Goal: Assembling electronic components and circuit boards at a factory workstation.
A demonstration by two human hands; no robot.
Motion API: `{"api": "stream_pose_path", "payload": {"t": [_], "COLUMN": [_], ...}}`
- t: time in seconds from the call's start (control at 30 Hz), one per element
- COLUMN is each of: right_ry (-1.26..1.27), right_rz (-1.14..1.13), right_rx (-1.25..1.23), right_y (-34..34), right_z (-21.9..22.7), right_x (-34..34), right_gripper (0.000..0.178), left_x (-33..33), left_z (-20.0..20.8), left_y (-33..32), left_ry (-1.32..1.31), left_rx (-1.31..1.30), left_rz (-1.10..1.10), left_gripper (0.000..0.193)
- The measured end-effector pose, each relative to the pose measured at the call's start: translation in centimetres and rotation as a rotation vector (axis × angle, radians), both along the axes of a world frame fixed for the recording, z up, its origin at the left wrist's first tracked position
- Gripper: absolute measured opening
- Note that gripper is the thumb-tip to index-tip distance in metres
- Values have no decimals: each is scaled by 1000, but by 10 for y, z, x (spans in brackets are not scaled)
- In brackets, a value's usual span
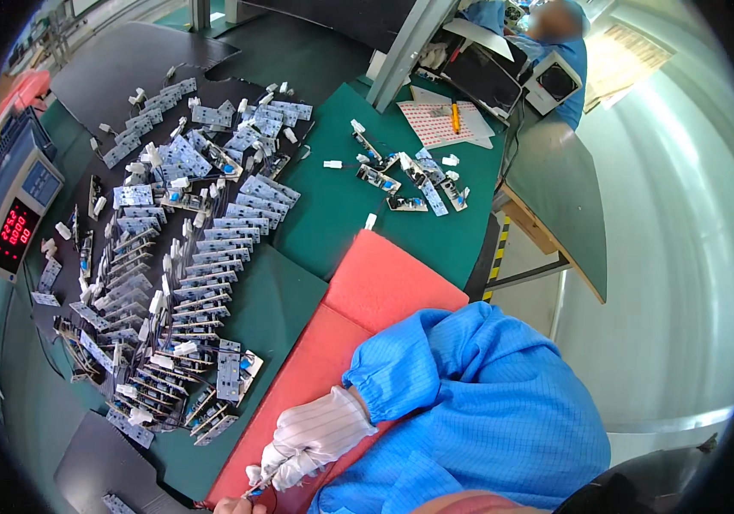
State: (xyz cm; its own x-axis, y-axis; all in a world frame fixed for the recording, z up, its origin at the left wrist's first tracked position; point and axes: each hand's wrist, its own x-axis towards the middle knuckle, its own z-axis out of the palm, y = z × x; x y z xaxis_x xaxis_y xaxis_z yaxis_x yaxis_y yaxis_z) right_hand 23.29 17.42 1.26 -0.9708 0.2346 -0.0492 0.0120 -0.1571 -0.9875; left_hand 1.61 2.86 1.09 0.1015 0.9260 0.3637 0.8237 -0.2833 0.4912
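At the lower edge, my right hand (pixel 315 435), in a white glove with a blue sleeve, has its fingers closed over a red mat (pixel 298 377). Just left of it, the bare fingertips of my left hand (pixel 238 505) show, closed too; the rest is cut off by the picture edge. Between both sets of fingers is a small piece with a blue part (pixel 255 492) and a thin dark wire; most of it is hidden, so its kind cannot be made out. Left of the mat, rows of small circuit boards (pixel 208 278) with white plugs cover a black sheet.
More circuit boards (pixel 418 176) lie loosely on the green table mat (pixel 332 218). Behind them is a sheet of red-marked labels (pixel 427 124) with an orange pen-like tool (pixel 455 118). A meter with red digits (pixel 20 227) stands far left. A metal post (pixel 410 56) rises at the back, near a co-worker (pixel 564 68).
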Motion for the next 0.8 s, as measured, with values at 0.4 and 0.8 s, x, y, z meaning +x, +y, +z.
{"api": "stream_pose_path", "payload": {"t": [0.4,0.8], "right_ry": [-66,225], "right_rz": [-6,-334], "right_rx": [-422,269], "right_y": [1,-6], "right_z": [24,20], "right_x": [7,9], "right_gripper": [45,41], "left_x": [15,25], "left_z": [-1,-7], "left_y": [8,10], "left_ry": [-63,-561], "left_rx": [324,-17], "left_rz": [178,178], "left_gripper": [14,10]}}
